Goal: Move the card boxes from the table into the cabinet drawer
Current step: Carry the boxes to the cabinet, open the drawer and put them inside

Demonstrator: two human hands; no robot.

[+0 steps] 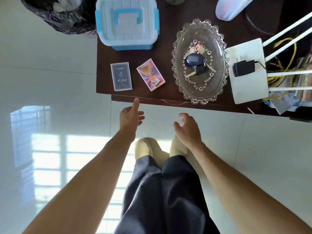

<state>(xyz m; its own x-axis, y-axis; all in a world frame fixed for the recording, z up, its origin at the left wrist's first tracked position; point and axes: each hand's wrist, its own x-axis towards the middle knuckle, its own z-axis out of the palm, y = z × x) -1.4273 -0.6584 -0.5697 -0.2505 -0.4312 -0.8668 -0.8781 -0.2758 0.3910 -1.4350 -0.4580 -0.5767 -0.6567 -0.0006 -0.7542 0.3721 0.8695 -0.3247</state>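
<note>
Two card boxes lie flat near the front left of the dark wooden table [168, 97]. The dark blue card box [121, 76] is on the left, and the pink and purple card box [150, 74] sits tilted to its right. My left hand [130, 115] hovers just in front of the table's front edge, below the boxes, fingers apart and holding nothing. My right hand [187, 128] hangs lower and to the right, over the floor, also holding nothing. The drawer front [152, 100] under the table edge looks closed.
A white and blue lidded plastic box [126, 22] stands behind the card boxes. A glass dish [200, 59] holds keys [196, 62]. A white router [248, 71] with a black plug, tangled yellow cables [287, 65] and a black-lined bin [59, 14] are around. The floor is glossy white tile.
</note>
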